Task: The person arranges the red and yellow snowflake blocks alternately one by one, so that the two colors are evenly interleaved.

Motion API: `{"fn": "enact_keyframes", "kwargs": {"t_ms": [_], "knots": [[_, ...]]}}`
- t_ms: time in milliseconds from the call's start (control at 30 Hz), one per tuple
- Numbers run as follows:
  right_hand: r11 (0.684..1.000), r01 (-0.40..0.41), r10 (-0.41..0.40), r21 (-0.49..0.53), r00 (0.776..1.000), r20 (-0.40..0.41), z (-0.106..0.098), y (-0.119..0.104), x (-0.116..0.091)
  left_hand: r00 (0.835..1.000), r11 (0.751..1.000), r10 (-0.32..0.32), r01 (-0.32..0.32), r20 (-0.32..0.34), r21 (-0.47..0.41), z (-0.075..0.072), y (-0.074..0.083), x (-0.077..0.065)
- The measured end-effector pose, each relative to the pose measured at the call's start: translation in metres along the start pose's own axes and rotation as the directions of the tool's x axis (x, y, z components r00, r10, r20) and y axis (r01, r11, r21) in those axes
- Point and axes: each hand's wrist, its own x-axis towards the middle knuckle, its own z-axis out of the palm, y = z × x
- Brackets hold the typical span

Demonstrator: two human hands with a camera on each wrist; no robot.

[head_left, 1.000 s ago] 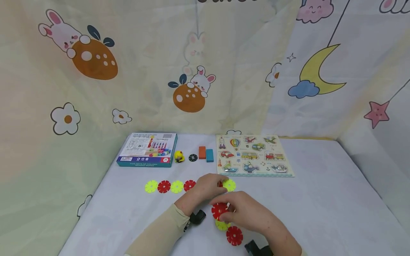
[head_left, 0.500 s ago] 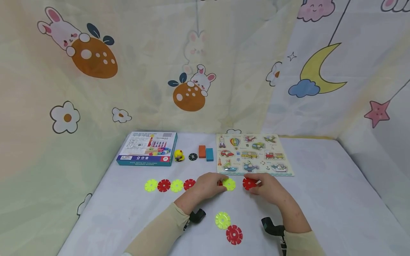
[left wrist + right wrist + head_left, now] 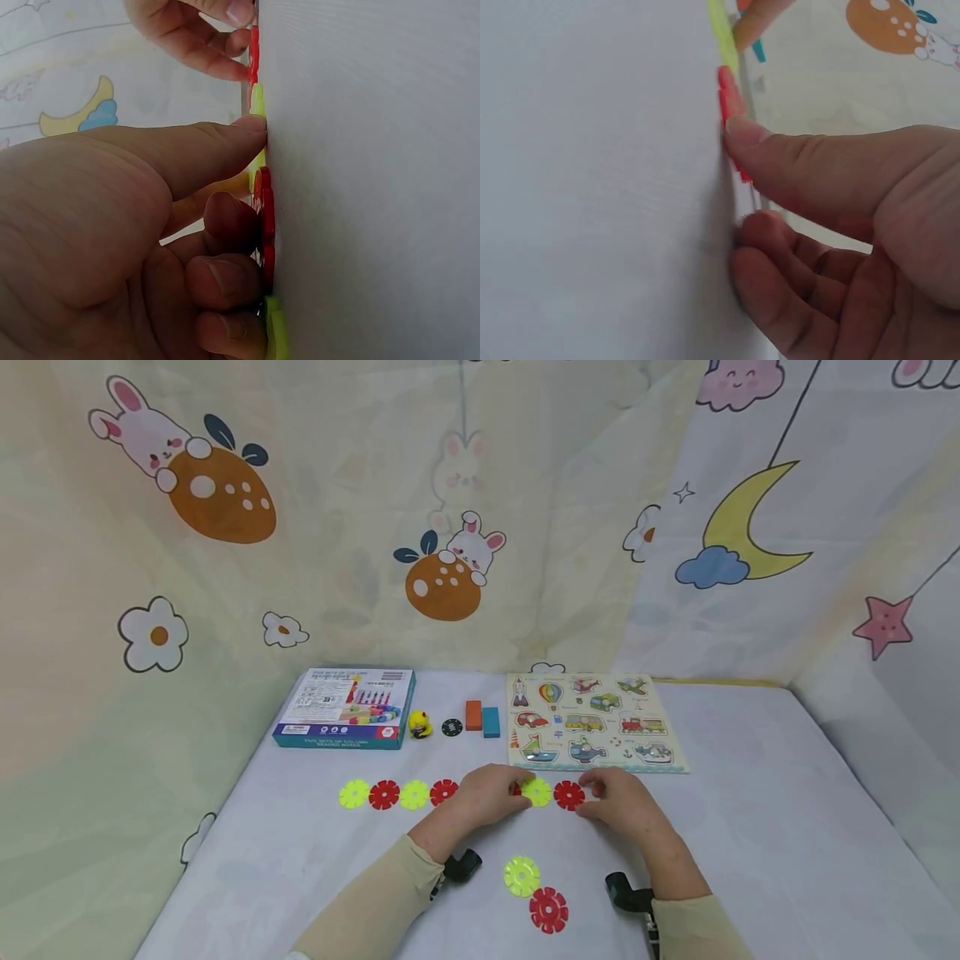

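Note:
Flower-shaped notched plastic discs lie flat in a row on the white tabletop. My left hand [image 3: 489, 795] pinches a yellow-green disc [image 3: 537, 792] by its edges, thumb near and finger far. Its other fingers rest over a red disc [image 3: 266, 225] beside it, mostly hidden from the head view. At the row's right end my right hand [image 3: 621, 803] holds another red disc [image 3: 567, 795] between thumb and finger, close beside the yellow-green one. Left along the row are a red disc [image 3: 443, 791], a yellow-green disc [image 3: 414, 795] and more alternating ones.
Nearer the body lie a loose yellow-green disc [image 3: 522, 877] and a loose red disc [image 3: 549, 911]. Behind the row stand a boxed set [image 3: 345, 710], a yellow duck toy [image 3: 419, 724], a black round piece [image 3: 452, 727], orange [image 3: 473, 716] and blue blocks [image 3: 491, 722], and a picture puzzle board [image 3: 596, 724].
My right hand has carried the red disc from the near pile up to the row's right end, then slid it left toward the yellow-green disc. The left hand has stayed in place.

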Motion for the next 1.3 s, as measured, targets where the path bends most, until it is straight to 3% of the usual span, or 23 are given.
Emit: {"fn": "enact_keyframes", "kwargs": {"t_ms": [333,533,767,967,1067,1167,1300], "knots": [[1.000,0.014,-0.014,0.003,1.000,-0.013,0.004,0.004,0.001,1.000,0.998,0.012,-0.012,-0.007,0.058,-0.002,0.011,-0.002],[1.000,0.028,-0.028,-0.002,1.000,-0.011,0.003,0.004,0.003,1.000,0.996,0.009,-0.007,-0.016,0.093,0.002,0.029,0.009],[0.999,0.052,-0.052,-0.010,0.999,-0.008,0.003,0.006,0.004,0.998,0.995,0.068,-0.069,0.016,0.069,0.015,0.047,0.027],[0.998,0.058,-0.058,0.005,0.998,0.009,0.001,0.004,0.002,0.997,0.996,0.083,-0.083,-0.001,0.035,0.017,0.045,0.029],[0.995,0.077,-0.083,0.070,0.993,0.078,-0.003,-0.001,-0.003,0.996,0.996,0.093,-0.093,-0.009,0.016,0.018,0.042,0.029],[0.976,0.153,-0.186,0.158,0.958,0.220,-0.007,-0.010,-0.010,0.995,0.995,0.103,-0.103,-0.005,0.015,0.019,0.039,0.031],[0.941,0.247,-0.325,0.233,0.852,0.410,-0.006,-0.023,-0.022,0.995,0.995,0.098,-0.098,0.010,0.022,0.019,0.036,0.032]]}}
